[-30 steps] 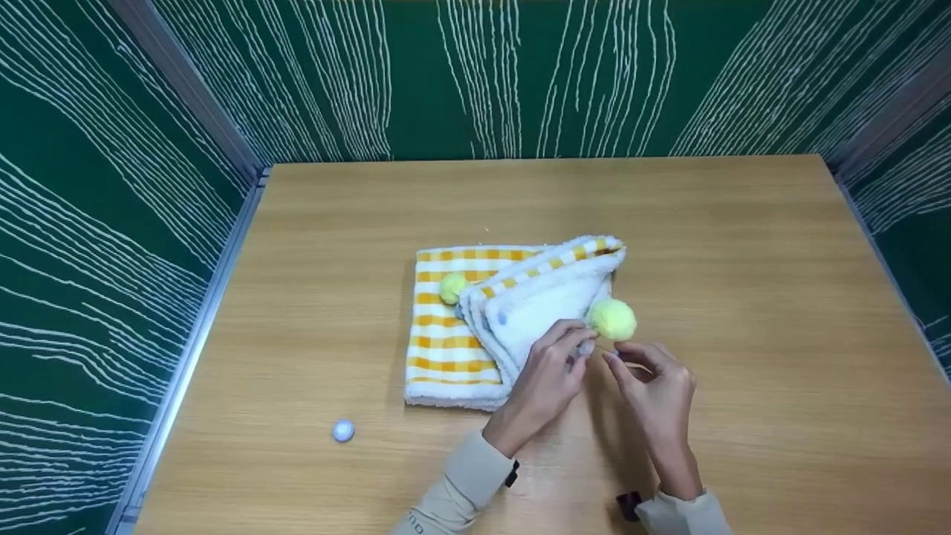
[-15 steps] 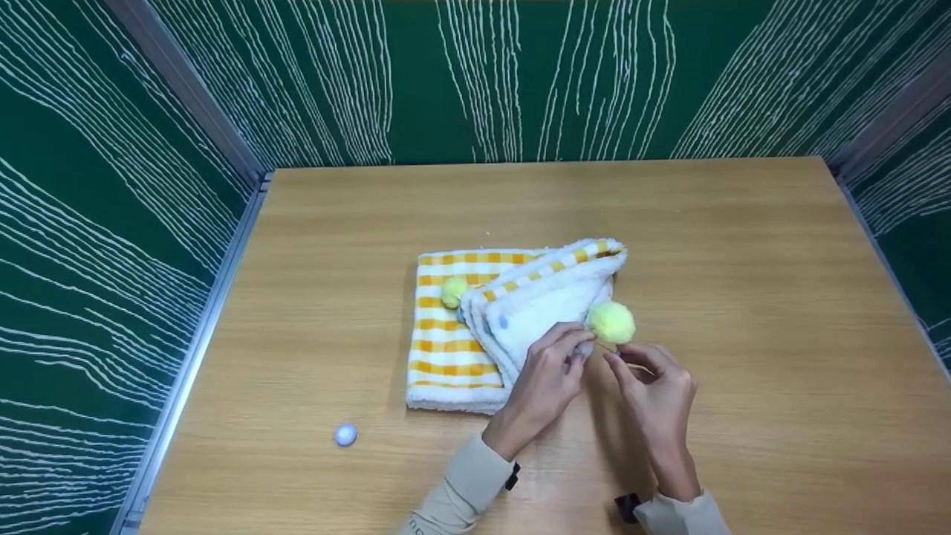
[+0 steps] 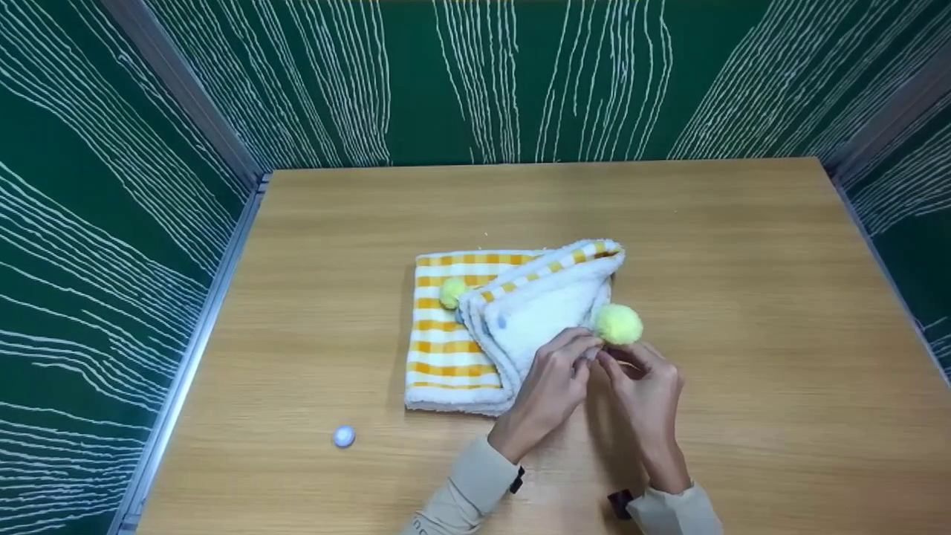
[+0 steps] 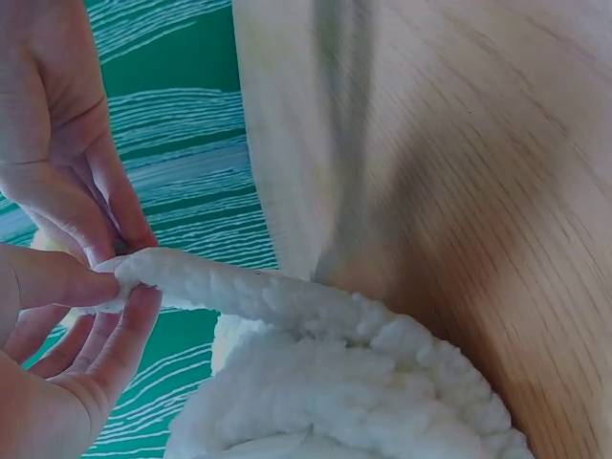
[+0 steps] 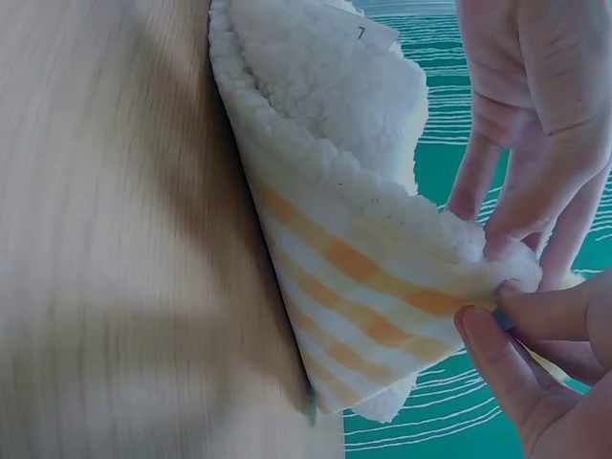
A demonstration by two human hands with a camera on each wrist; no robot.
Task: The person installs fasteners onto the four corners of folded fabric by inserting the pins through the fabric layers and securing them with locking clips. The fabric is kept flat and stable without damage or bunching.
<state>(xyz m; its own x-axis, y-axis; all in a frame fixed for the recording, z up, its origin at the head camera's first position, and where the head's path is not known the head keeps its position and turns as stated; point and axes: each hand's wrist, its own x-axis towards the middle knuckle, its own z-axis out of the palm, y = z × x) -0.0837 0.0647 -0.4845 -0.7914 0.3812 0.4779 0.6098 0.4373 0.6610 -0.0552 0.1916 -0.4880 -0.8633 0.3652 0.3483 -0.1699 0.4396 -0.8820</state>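
A folded fleece blanket with white and yellow checks lies mid-table, its right part turned back to show white pile. My left hand pinches its near right corner between thumb and fingers, lifted off the table. Close against that corner, my right hand pinches a thin cord, mostly hidden by the fingers. A small blue-grey bit shows between its thumb and forefinger in the right wrist view. Just above the fingertips sits a yellow-green pompom. Another pompom rests on the checked side.
A small pale lavender ball lies on the wooden table, left of the blanket. Green panels with white wavy lines stand around the back and sides. A white tag shows inside the fleece.
The right hand has moved slightly left, so its fingertips now meet the left hand's at the corner. The larger pompom has shifted a little right. The thin strand seen between the hands is now covered.
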